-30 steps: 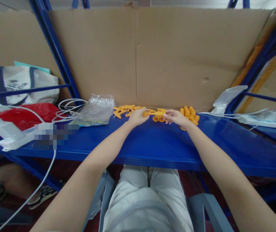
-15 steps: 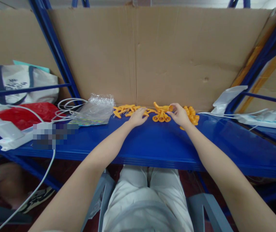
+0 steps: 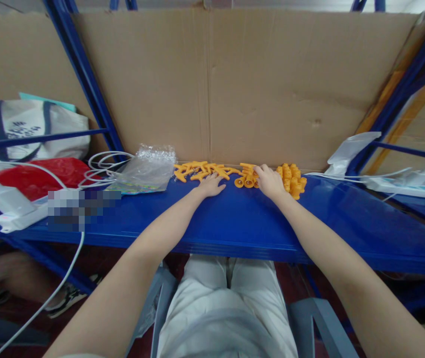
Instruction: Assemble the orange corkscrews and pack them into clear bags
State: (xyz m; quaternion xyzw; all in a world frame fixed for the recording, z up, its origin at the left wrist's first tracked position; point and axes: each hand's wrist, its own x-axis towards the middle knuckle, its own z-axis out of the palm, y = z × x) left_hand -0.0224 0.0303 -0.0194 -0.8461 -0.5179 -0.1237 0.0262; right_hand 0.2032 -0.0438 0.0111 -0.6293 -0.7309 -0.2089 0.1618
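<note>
My left hand (image 3: 211, 185) lies palm down with its fingers spread, at the front of a loose pile of orange branched plastic pieces (image 3: 190, 169). To its right, orange horn-shaped pieces (image 3: 248, 182) lie in a row with their round hollow ends facing me. Another orange horn-shaped piece (image 3: 247, 166) rests across the top of that row. My right hand (image 3: 271, 183) has its fingers closed around the right end of this upper piece, hiding that end. Just beyond the right hand stands a stacked group of orange pieces (image 3: 293, 180), ends toward me.
All this sits on a blue metal shelf (image 3: 230, 228) against a cardboard panel (image 3: 272, 89). Leftward are a clear plastic bag (image 3: 147, 169), white cables, a power strip (image 3: 26, 214) and a red bag (image 3: 48, 171). Another power strip (image 3: 413, 186) is at right. Another person's leg (image 3: 7, 278) shows below left.
My right hand has moved left and lowered the horn-shaped piece onto the row, uncovering more of the right stack. My left hand has drawn slightly toward me.
</note>
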